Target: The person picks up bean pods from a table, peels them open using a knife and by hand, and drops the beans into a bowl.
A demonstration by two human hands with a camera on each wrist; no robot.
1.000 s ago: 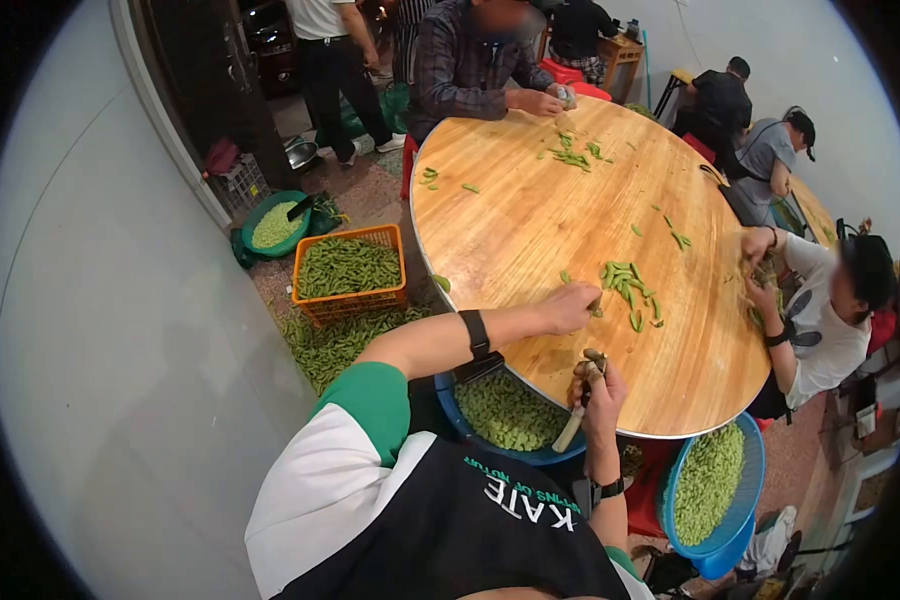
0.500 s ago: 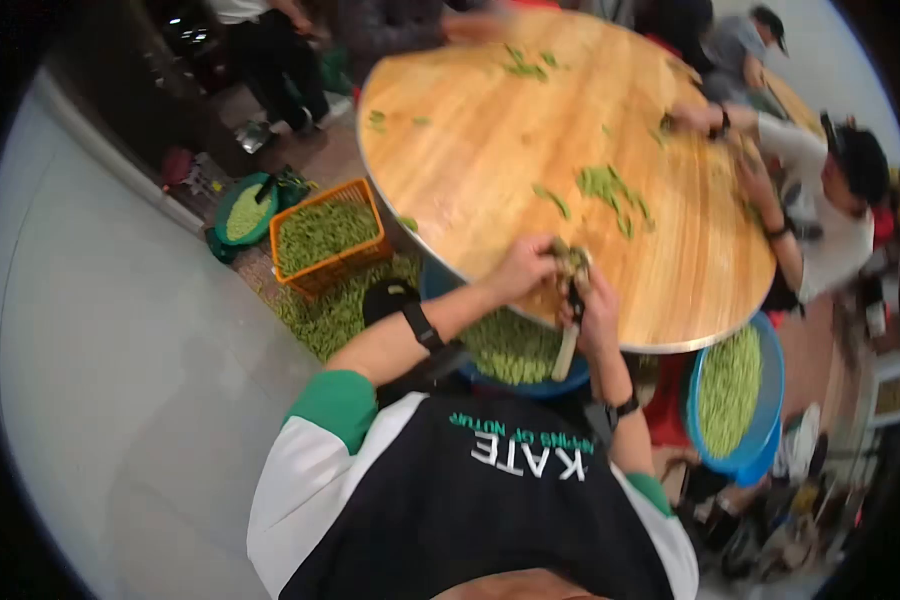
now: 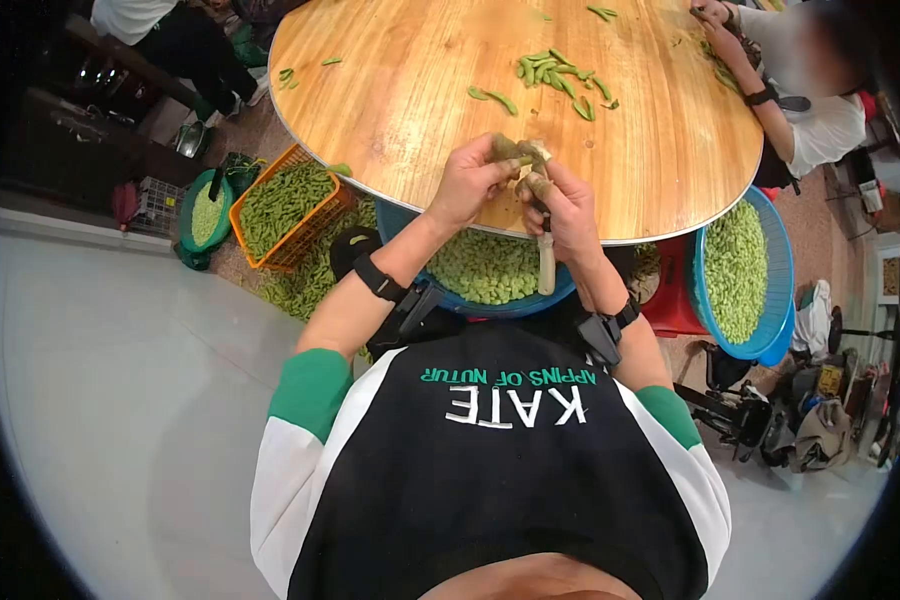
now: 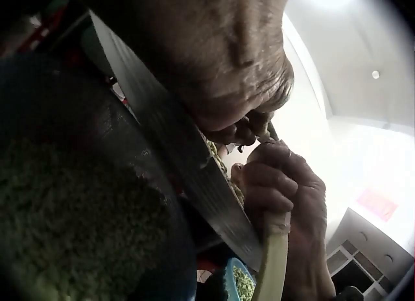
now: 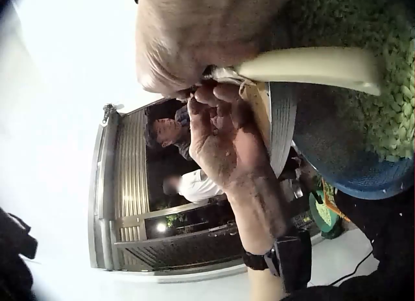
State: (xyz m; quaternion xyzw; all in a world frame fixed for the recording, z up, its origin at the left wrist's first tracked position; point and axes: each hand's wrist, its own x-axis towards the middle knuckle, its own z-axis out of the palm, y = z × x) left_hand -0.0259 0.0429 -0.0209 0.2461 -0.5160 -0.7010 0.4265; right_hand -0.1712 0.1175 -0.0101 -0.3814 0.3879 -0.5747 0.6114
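Left hand's grip point(image 3: 465, 185) is curled, any pod inside hidden; a pale-handled tool point(image 3: 547, 265), best kept clear of opposing fingertips, is enclosed in the right hand's grip point(image 3: 573, 213); beyond, green pods point(image 3: 545, 71) are strewn on the table point(image 3: 400, 110).

The bare, black-banded left hand point(image 3: 462, 188) has drawn back from the slim green pods point(image 3: 542, 72) toward the round wooden tabletop point(image 3: 400, 100)'s near edge, beside the bare right hand point(image 3: 572, 212).
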